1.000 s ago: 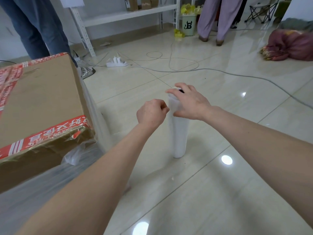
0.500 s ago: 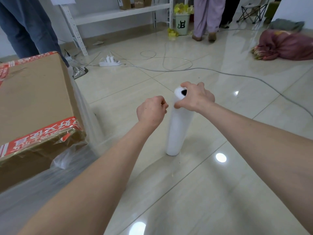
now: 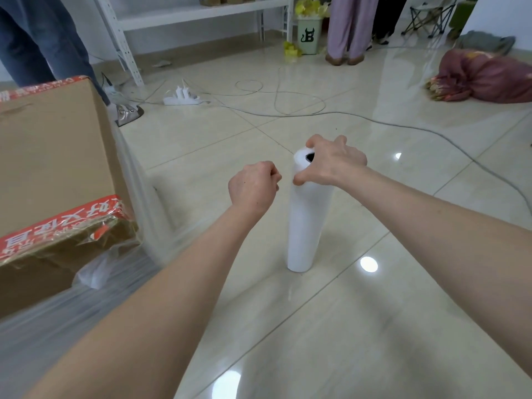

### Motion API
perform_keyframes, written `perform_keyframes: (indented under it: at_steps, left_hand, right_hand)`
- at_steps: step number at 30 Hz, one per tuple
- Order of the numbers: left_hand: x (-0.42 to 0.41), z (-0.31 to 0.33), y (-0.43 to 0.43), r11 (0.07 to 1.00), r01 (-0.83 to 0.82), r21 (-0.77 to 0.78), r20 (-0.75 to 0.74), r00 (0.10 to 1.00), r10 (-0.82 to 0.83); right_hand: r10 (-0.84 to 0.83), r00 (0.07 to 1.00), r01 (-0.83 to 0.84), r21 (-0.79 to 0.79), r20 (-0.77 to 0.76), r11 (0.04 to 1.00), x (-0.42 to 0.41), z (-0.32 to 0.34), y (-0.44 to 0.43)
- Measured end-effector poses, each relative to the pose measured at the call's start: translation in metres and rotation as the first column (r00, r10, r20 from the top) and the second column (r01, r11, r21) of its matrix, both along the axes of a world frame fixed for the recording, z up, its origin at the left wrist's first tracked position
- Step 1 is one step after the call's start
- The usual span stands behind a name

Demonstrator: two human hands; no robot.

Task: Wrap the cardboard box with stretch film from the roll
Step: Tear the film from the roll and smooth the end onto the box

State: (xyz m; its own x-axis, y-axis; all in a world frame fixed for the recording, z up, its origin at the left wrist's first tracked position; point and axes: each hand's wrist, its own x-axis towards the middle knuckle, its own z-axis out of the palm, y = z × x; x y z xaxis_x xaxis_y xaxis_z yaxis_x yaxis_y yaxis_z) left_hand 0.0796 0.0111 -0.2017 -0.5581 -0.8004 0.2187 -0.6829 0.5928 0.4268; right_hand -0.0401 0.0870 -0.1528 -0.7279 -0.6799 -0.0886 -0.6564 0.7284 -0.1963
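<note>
The right hand [image 3: 334, 162] has gone from lying over the top of the roll [image 3: 305, 226] to clamping its rim. Left of the roll, the cardboard box [image 3: 51, 156] wears stretch film [image 3: 138, 197] round its lower sides, top bare: wrapping looks partway. The left hand [image 3: 253, 185], just beside the roll's top, is fisted; whether it pinches film I cannot tell.

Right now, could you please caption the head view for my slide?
Right hand grips the upright stretch film roll; left hand curled beside it.

On the glossy tile floor [image 3: 374, 326] a white roll [image 3: 305, 226] stands upright at centre, a cardboard box [image 3: 51, 156] at left. A power strip [image 3: 182, 99] and cables [image 3: 374, 119] lie upper centre
</note>
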Motion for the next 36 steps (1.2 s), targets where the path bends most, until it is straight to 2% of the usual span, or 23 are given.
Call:
perform_keyframes:
  at_steps: [3,5,7,9,12,20,25,36]
  left_hand:
    - [0.003,0.003,0.004,1.0,0.023,-0.017,0.02,1.0,-0.023]
    - [0.007,0.006,0.006,0.998,0.043,-0.044,0.035,0.999,-0.041]
    - [0.011,0.009,0.008,0.997,0.063,-0.054,0.041,0.997,-0.061]
    - [0.015,0.012,0.01,0.995,0.089,-0.04,0.052,0.995,-0.087]
    - [0.02,0.013,0.012,0.992,0.128,-0.02,0.095,0.987,-0.126]
    - [0.026,0.01,0.012,0.99,0.139,-0.015,0.127,0.983,-0.136]
    - [0.026,0.007,0.011,0.998,0.055,0.028,0.108,0.992,-0.058]
    - [0.021,-0.002,0.01,0.993,-0.105,0.056,0.101,0.99,0.099]
  right_hand:
    - [0.037,0.999,-0.037,-0.012,0.025,0.999,0.008,-0.004,0.005]
    - [0.115,0.993,-0.116,-0.043,-0.021,0.992,0.016,-0.011,0.008]
    - [0.239,0.959,-0.253,-0.079,-0.15,0.964,0.021,-0.015,0.014]
    - [0.36,0.884,-0.402,-0.094,-0.297,0.911,0.023,-0.02,0.021]
    - [0.445,0.786,-0.524,-0.081,-0.429,0.848,0.028,-0.027,0.027]
    - [0.402,0.743,-0.539,-0.122,-0.536,0.833,0.042,-0.039,0.028]
    - [0.378,0.745,-0.558,-0.203,-0.549,0.805,0.044,-0.041,0.029]
    - [0.394,0.75,-0.581,-0.244,-0.532,0.777,0.043,-0.05,0.029]
